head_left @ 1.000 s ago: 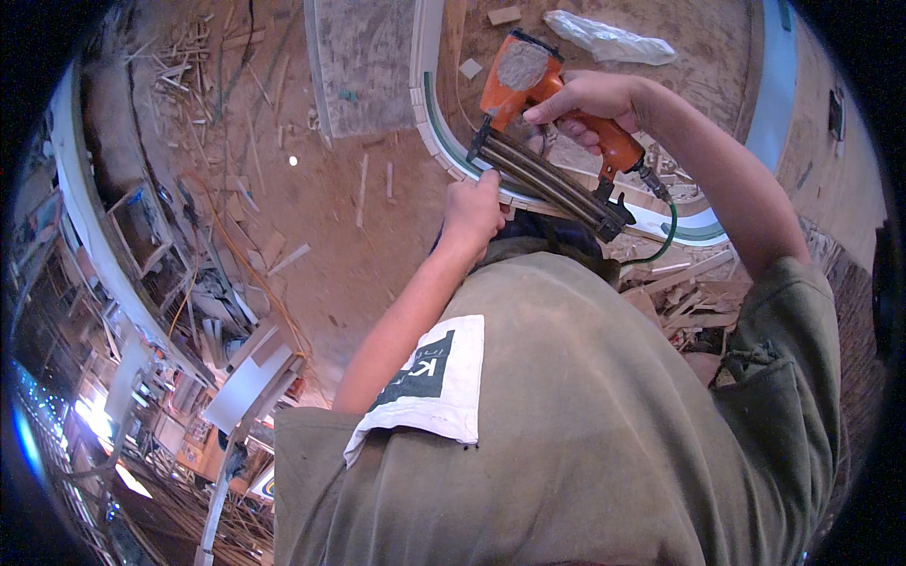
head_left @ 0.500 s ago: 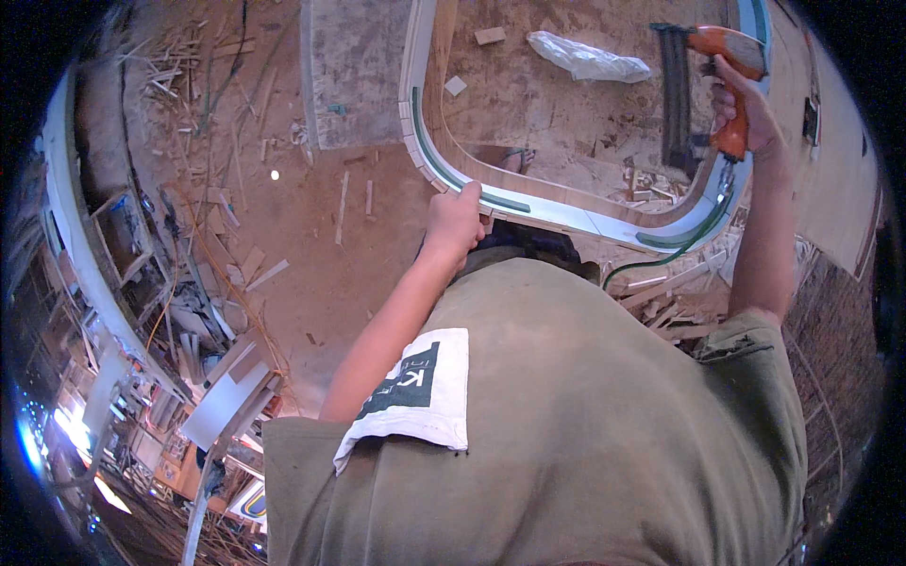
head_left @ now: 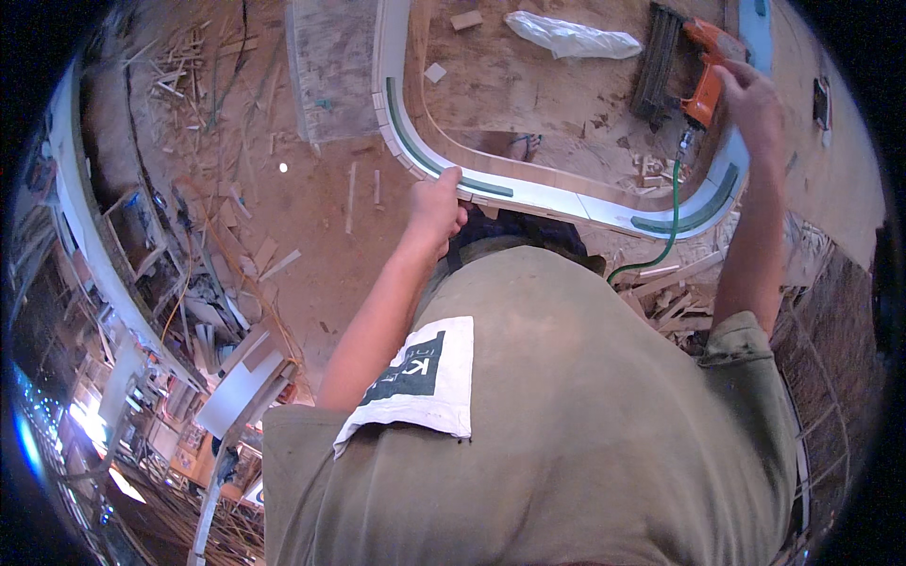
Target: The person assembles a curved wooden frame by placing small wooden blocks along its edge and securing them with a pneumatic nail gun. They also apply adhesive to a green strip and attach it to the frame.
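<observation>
My left hand (head_left: 436, 209) grips the near edge of a curved wooden frame (head_left: 547, 201), thumb over its white upper face and fingers curled below. A dark green strip (head_left: 401, 132) runs round the bend beside that thumb. Another green strip (head_left: 698, 219) lies on the right-hand bend. An orange nail gun (head_left: 703, 94) with a dark magazine rests inside the frame, at the far right. Just beside its handle is my right hand (head_left: 755, 108), fingers loosely bent and no longer wrapped round it. From the gun's fitting a green air hose (head_left: 676, 208) crosses over the frame toward me.
A crumpled white plastic bag (head_left: 571, 36) and small wood offcuts (head_left: 466, 20) lie within the frame. Wood scraps (head_left: 179, 75) litter the floor at left. At the far left stands a long curved white-edged piece (head_left: 85, 226). More scraps (head_left: 675, 307) lie below the right bend.
The nail gun has shifted left off the right side of the frame, and my right hand has let go of its handle. The hose has swung left. My left hand keeps its hold.
</observation>
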Tool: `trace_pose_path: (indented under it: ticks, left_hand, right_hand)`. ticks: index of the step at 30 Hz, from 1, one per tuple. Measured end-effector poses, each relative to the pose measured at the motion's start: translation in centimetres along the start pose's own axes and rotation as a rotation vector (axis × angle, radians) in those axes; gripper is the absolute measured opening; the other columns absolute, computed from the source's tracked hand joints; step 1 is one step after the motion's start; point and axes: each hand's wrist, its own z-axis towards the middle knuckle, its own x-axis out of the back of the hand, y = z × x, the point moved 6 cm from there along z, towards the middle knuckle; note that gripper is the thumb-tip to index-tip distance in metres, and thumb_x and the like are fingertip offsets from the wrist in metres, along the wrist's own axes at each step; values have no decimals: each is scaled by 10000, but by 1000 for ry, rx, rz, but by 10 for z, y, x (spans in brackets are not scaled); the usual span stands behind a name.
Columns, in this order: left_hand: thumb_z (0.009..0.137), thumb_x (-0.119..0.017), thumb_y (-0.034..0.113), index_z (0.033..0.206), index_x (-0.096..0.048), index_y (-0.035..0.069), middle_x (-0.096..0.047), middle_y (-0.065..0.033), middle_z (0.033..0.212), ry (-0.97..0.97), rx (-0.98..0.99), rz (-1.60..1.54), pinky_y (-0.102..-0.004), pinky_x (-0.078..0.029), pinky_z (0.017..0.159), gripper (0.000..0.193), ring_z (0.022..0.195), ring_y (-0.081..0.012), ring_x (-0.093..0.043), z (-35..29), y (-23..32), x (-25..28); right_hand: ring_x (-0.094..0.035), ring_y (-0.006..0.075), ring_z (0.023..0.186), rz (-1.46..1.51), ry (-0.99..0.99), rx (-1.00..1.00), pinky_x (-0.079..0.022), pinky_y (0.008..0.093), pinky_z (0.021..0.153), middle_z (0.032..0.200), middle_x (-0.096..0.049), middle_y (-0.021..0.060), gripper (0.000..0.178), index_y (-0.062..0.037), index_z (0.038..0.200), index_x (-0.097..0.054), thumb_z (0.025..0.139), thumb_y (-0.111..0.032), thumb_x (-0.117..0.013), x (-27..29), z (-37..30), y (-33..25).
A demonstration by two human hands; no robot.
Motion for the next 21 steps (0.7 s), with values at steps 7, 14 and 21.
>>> trace_pose_path:
  ticks: [7, 14, 21]
  left_hand:
    - [957, -572, 342, 920, -603, 35, -570, -55, 669, -38, 13, -7, -268, -320, 348, 310, 442, -114, -476, 0, 3, -2]
    - [967, -550, 326, 895, -598, 33, -569, -60, 661, -110, -24, -25, -302, -323, 365, 306, 445, -129, -477, 3, -2, -3]
    - [957, -524, 317, 715, -598, 13, -553, -67, 573, -142, -56, -22, -305, -343, 381, 395, 426, -139, -492, 5, 4, -4]
  right_hand:
    - [-692, 273, 855, 519, -332, 487, -564, 366, 770, 930, -682, 140, 187, -57, 1045, -737, 864, -100, -729, -128, -129, -213]
    - [-673, 369, 965, 102, -129, 503, -553, 479, 827, 1115, -624, 131, 355, -117, 1181, -680, 827, -118, -705, -189, -81, -295]
    - [-577, 419, 1195, 15, -94, 447, -494, 495, 985, 1273, -552, 253, 236, -58, 1063, -684, 916, -101, -505, -178, -19, -279]
